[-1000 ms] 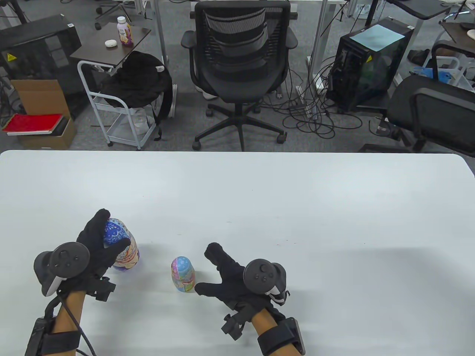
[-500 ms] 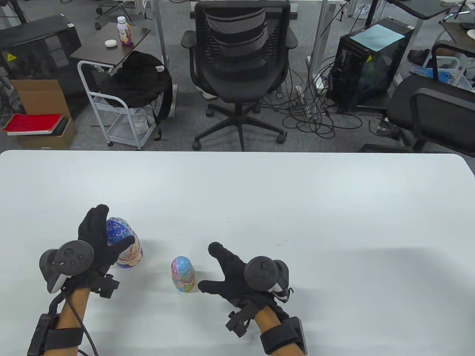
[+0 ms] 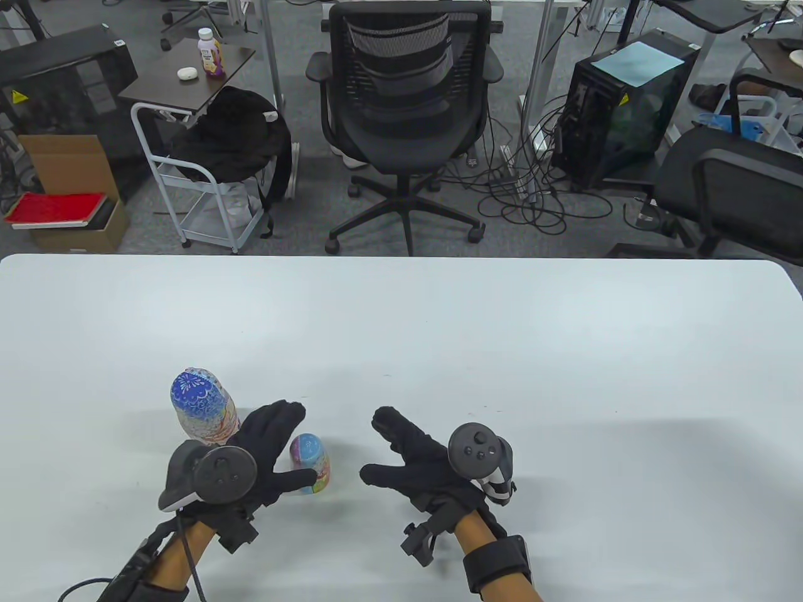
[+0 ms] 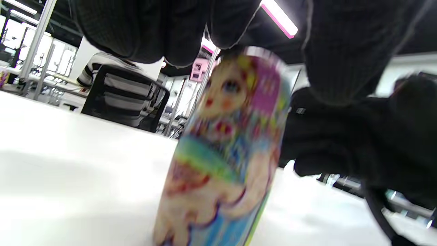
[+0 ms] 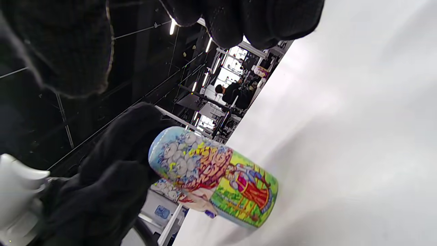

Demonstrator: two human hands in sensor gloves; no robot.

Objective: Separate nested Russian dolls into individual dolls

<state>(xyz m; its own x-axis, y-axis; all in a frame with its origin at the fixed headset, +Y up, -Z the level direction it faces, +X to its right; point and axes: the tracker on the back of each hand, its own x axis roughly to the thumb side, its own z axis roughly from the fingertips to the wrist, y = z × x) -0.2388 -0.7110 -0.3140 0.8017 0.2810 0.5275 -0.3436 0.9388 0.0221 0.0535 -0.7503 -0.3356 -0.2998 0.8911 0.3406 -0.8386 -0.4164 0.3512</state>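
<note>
At the near left of the white worktop (image 3: 439,326) the smaller nesting doll (image 3: 311,463) stands upright, with the left hand (image 3: 266,454) cupped around its left side — fingers (image 3: 285,417) spread wide, thumb at the doll's near face; whether they touch it I cannot tell. The right hand (image 3: 417,461) hovers just right of it, also spread wide and holding nothing. The larger doll (image 3: 202,404) stands free, far-left of the small one. A careless closing sweep could topple the light little doll, or the left forearm could clip the larger one.
</note>
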